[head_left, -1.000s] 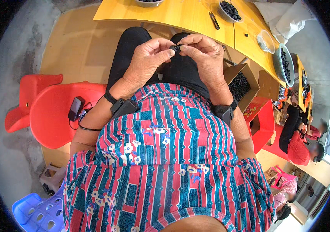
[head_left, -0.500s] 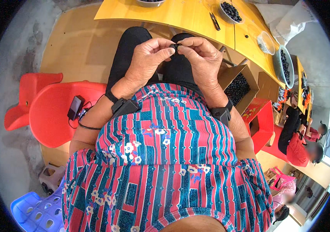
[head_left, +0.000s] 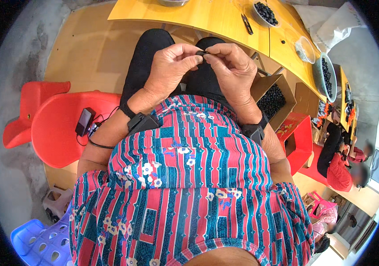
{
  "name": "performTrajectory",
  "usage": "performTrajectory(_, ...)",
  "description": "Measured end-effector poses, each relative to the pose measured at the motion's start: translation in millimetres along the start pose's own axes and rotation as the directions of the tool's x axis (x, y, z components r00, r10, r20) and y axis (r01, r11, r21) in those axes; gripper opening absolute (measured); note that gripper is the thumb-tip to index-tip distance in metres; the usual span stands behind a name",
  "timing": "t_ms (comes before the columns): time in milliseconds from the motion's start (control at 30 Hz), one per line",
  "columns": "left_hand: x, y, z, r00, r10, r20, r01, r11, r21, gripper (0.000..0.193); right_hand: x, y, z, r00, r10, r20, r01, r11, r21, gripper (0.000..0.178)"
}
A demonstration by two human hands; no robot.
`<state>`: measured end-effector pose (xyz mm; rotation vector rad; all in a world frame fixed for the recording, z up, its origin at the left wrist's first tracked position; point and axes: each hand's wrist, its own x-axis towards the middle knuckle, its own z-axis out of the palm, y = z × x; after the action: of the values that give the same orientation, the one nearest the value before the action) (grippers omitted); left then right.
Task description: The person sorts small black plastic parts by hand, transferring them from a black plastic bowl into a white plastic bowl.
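Above my knees, both hands meet fingertip to fingertip over a small black piece (head_left: 202, 52). Its shape is mostly covered by the fingers. My left hand (head_left: 170, 65) pinches one side of it between thumb and forefinger. On the other side, my right hand (head_left: 232, 66) pinches it the same way. An open cardboard box (head_left: 285, 109) full of small black round pieces (head_left: 272, 101) stands by my right forearm.
A yellow table (head_left: 171, 14) runs along the front, bearing black-handled snips (head_left: 246, 24), a bowl of black pieces (head_left: 265, 15), a clear container (head_left: 304, 49) and a larger basin (head_left: 325, 77). Red chairs (head_left: 72, 128) are at left. Other people (head_left: 340, 170) sit at far right.
My fingertips have shifted slightly around the black piece, and the right hand has moved a touch to the right. Both hands keep their pinch.
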<state>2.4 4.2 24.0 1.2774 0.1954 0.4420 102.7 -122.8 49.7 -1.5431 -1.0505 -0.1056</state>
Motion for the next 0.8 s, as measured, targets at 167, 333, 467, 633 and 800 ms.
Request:
performTrajectory(167, -1, 5, 1, 0.997, 0.073, 0.015, -0.075, 0.984, 0.162, 0.017, 7, 1, -6, 0.958, 0.259, 0.126, -0.286, 0.909, 0.302, 0.018)
performTrajectory(333, -1, 5, -1, 0.996, 0.077, 0.039, -0.083, 0.98, 0.178, 0.018, 11, 3, -11, 0.883, 0.39, 0.261, -0.47, 0.744, 0.475, 0.026)
performTrajectory(467, 0, 4, 0, 0.996, 0.066, 0.062, -0.074, 0.985, 0.155, 0.017, 8, 17, -13, 0.839, 0.406, 0.363, -0.543, 0.57, 0.617, 0.027)
performTrajectory(633, -2, 12, 1, 0.99, 0.121, 0.065, -0.132, 0.971, 0.198, 0.016, 6, 16, -13, 0.787, 0.419, 0.453, -0.603, 0.362, 0.711, 0.022)
performTrajectory(800, 1, 10, 1, 0.992, 0.111, 0.055, -0.117, 0.987, 0.111, 0.016, 7, 7, -14, 0.782, 0.454, 0.428, -0.619, 0.483, 0.619, 0.017)
